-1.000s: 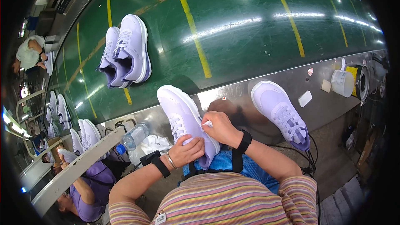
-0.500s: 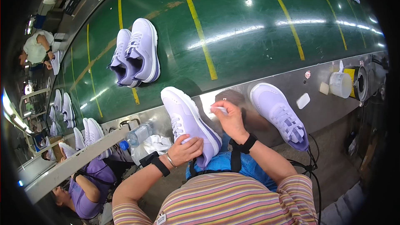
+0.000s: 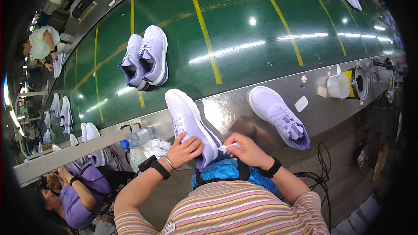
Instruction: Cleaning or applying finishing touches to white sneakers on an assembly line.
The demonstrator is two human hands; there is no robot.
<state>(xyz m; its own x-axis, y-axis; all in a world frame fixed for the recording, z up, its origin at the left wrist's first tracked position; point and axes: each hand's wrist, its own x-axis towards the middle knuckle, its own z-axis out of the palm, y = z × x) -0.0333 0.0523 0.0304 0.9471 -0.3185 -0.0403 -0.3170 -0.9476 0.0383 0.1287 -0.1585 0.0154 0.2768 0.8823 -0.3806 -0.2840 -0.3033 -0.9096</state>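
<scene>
Gripping the heel end of a pale lilac sneaker (image 3: 189, 124), the left hand (image 3: 185, 150) has its fingers curled over the shoe's collar, its grip clamped on the shoe. That sneaker lies with its toe pointing away from the person, its forepart on the metal table (image 3: 230, 109) and its heel out over the table's near edge, above a blue apron (image 3: 217, 172). The right hand (image 3: 246, 148) sits just right of the sneaker's heel, its grip pinched on a small white wipe (image 3: 226, 146) that touches the shoe's side near the heel.

Right of this sneaker, a second lilac sneaker (image 3: 281, 117) lies apart on the same table. Farther right stand a white cup (image 3: 337, 86) and a small white block (image 3: 301, 103). Beyond the held sneaker, a finished pair of sneakers (image 3: 146, 58) rests on the green conveyor belt (image 3: 261, 21). Left of the sneaker, a plastic bottle (image 3: 137, 138) with a blue cap lies near the table's edge.
</scene>
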